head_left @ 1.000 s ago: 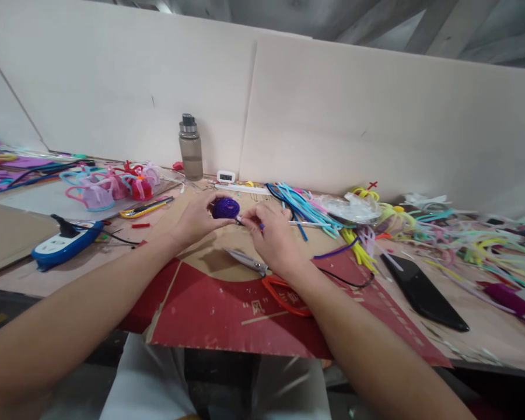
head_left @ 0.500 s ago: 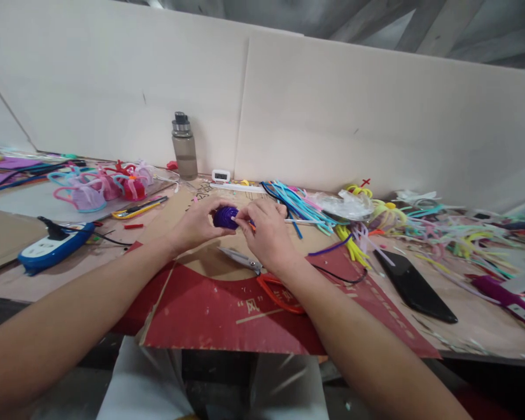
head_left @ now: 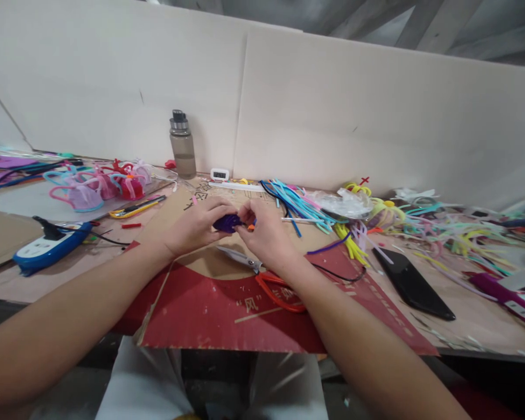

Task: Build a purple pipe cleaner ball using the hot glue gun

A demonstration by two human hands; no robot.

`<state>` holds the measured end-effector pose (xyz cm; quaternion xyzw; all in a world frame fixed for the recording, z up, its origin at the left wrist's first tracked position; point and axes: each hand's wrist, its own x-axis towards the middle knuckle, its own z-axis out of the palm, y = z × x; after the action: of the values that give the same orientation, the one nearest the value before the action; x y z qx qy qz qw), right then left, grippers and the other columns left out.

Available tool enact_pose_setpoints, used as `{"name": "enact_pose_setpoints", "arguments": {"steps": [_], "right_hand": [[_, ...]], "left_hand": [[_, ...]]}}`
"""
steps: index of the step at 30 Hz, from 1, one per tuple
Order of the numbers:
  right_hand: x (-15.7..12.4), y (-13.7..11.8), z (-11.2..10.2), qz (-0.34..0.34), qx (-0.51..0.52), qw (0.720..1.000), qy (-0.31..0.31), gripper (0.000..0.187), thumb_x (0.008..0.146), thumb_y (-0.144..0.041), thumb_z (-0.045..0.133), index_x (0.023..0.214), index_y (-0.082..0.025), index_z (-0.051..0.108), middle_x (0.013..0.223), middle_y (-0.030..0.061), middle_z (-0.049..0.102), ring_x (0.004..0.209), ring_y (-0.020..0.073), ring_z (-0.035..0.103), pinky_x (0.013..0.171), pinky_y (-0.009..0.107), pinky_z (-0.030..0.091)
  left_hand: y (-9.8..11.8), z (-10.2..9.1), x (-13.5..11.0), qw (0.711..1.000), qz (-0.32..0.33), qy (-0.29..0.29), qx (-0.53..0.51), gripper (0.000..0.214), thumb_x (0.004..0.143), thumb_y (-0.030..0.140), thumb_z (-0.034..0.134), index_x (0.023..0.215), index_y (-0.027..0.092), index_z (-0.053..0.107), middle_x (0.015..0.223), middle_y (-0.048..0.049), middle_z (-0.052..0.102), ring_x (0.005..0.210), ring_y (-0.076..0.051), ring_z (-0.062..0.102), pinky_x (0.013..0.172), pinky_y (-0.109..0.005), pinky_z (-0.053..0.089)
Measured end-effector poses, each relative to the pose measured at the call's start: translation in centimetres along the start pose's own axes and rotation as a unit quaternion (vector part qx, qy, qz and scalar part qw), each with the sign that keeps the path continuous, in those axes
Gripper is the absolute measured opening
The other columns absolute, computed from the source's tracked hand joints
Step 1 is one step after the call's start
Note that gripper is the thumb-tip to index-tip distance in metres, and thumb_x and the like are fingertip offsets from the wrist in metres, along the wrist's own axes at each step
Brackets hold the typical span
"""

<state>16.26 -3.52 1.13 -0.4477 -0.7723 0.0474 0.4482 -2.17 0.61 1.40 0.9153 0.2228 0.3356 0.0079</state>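
My left hand (head_left: pixel 198 226) curls round a small purple coiled pipe-cleaner piece (head_left: pixel 227 222) above the cardboard sheet (head_left: pixel 227 303). Pressed against the same purple piece from the right is my right hand (head_left: pixel 266 236), its fingers pinched together on it. Most of the piece is hidden between the two hands. Scissors with orange handles (head_left: pixel 262 274) lie on the cardboard just under my right wrist.
Heaps of coloured pipe cleaners (head_left: pixel 306 207) spread along the back right. A black phone (head_left: pixel 413 284), a purple glue gun (head_left: pixel 507 294), a blue power strip (head_left: pixel 48 246), a yellow utility knife (head_left: pixel 135 207), a bottle (head_left: pixel 181 146) and pink finished pieces (head_left: pixel 96 186) surround the work spot.
Both hands have closed in together over the purple piece, which now shows much less. The right fingers moved left onto it.
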Motion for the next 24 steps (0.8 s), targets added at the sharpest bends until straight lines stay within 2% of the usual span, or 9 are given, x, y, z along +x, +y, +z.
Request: {"name": "enact_pose_setpoints", "arguments": {"steps": [4, 7, 12, 17, 24], "right_hand": [[-0.2, -0.5, 0.1, -0.01, -0.032, 0.999, 0.006, 0.015, 0.071, -0.009, 0.051, 0.081, -0.02, 0.047, 0.082, 0.0034, 0.058, 0.078, 0.0177, 0.052, 0.07, 0.031, 0.039], [-0.2, -0.7, 0.0, -0.024, -0.011, 1.0, 0.016, 0.015, 0.073, -0.009, 0.052, 0.082, -0.02, 0.048, 0.082, 0.0035, 0.058, 0.078, 0.0171, 0.052, 0.07, 0.03, 0.041], [-0.2, -0.7, -0.6, -0.033, 0.021, 0.999, 0.034, 0.013, 0.077, -0.008, 0.053, 0.085, -0.018, 0.053, 0.084, 0.0041, 0.058, 0.076, 0.0149, 0.053, 0.07, 0.028, 0.043], [-0.5, -0.7, -0.6, -0.074, -0.022, 0.997, 0.03, 0.016, 0.083, -0.009, 0.051, 0.09, -0.019, 0.06, 0.091, 0.0065, 0.059, 0.084, 0.0174, 0.055, 0.078, 0.032, 0.045], [-0.6, -0.4, -0.1, -0.104, -0.048, 0.993, 0.027, 0.02, 0.088, -0.013, 0.049, 0.1, -0.02, 0.064, 0.093, 0.0087, 0.059, 0.092, 0.0206, 0.056, 0.083, 0.035, 0.046]], "left_hand": [[0.1, 0.5, 0.0, 1.0, -0.02, 0.016, -0.006, 0.028, 0.079, 0.024, 0.065, 0.107, 0.022, 0.062, 0.111, -0.0091, 0.065, 0.108, -0.023, 0.058, 0.096, -0.04, 0.045], [-0.1, 0.9, 0.0, 0.996, -0.071, 0.033, -0.039, 0.031, 0.076, 0.03, 0.069, 0.105, 0.022, 0.063, 0.11, -0.0073, 0.067, 0.106, -0.023, 0.059, 0.096, -0.04, 0.045], [-1.0, 1.5, 0.0, 0.98, -0.154, 0.046, -0.116, 0.041, 0.069, 0.04, 0.076, 0.103, 0.021, 0.065, 0.103, -0.0067, 0.069, 0.096, -0.023, 0.064, 0.088, -0.038, 0.05], [-1.6, 1.6, 0.0, 0.973, -0.163, 0.073, -0.144, 0.044, 0.069, 0.044, 0.076, 0.104, 0.019, 0.064, 0.102, -0.0089, 0.069, 0.093, -0.022, 0.065, 0.084, -0.038, 0.052], [-0.9, 1.2, 0.1, 0.974, -0.163, 0.085, -0.133, 0.042, 0.071, 0.045, 0.074, 0.103, 0.02, 0.063, 0.102, -0.0074, 0.069, 0.093, -0.021, 0.065, 0.082, -0.035, 0.053]]}}
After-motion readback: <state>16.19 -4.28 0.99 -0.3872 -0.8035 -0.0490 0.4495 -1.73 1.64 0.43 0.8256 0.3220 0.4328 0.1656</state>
